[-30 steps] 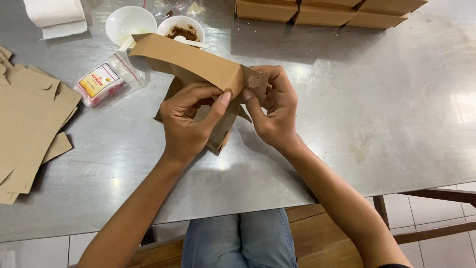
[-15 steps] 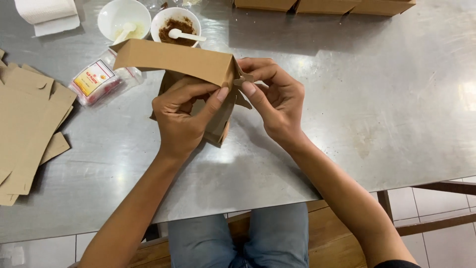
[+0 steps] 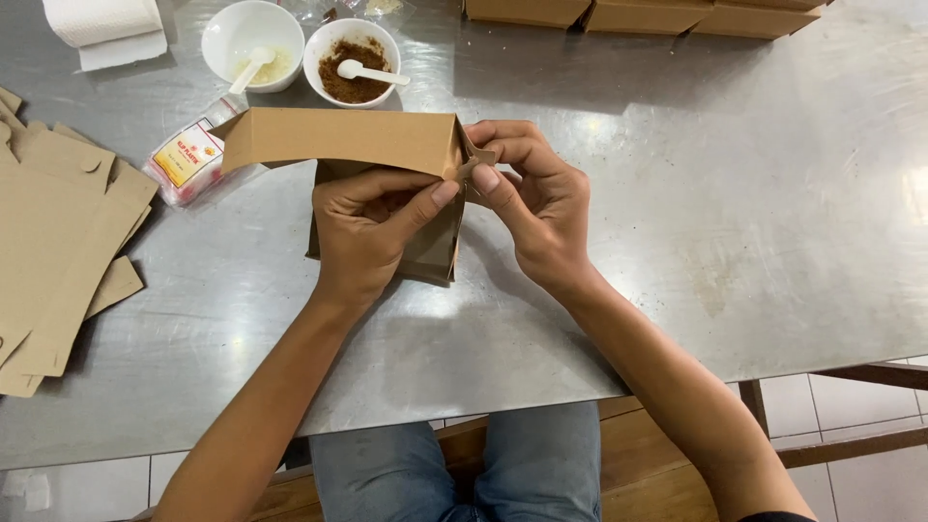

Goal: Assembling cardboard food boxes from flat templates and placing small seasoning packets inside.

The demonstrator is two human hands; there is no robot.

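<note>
Above the steel worktop [image 3: 677,242], the left hand [image 3: 367,227] clamps the brown cardboard box [image 3: 338,140] to steady it while the right hand [image 3: 536,203] fingers [image 3: 488,179] pinch its end flap [image 3: 476,159]

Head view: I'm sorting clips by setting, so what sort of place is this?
Probably a small food-packing workspace. A stainless steel table bears a stack of flat cardboard blanks, folded boxes and two white bowls of powder, while both hands fold a brown cardboard box.
</note>
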